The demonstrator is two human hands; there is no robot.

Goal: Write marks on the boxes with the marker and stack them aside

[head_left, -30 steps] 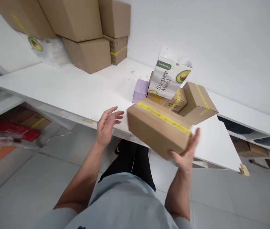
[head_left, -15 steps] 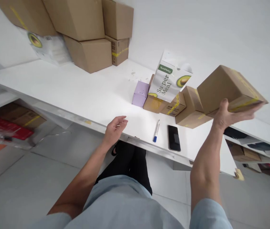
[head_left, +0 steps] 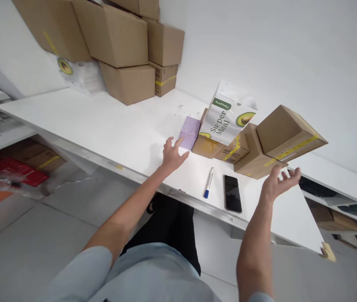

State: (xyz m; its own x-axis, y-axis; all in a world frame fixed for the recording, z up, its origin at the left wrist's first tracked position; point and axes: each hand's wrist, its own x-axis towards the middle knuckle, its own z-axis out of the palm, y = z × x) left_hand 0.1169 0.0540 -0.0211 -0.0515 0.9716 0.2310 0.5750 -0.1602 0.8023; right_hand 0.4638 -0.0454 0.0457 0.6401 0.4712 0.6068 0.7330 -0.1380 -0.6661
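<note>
White wall stands beyond both my hands, behind a white table. As I judge it, the step in hand is positioning: my left hand is at the lilac box, fingers spread wide, gripping nothing. My right hand is half open and empty, fingers parted, in front of the upper carton; whether a fingertip touches cardboard, I cannot tell. To grip the lilac box, align the left thumb and fingers with opposite sides, then close evenly.

Locations: the lilac box lies just beyond my left fingertips, slightly to their right; contact is uncertain. The upper carton sits just beyond my right hand, with the lower carton ahead and to that hand's left. Between my hands lie the marker and, nearer the right, the phone.
</note>
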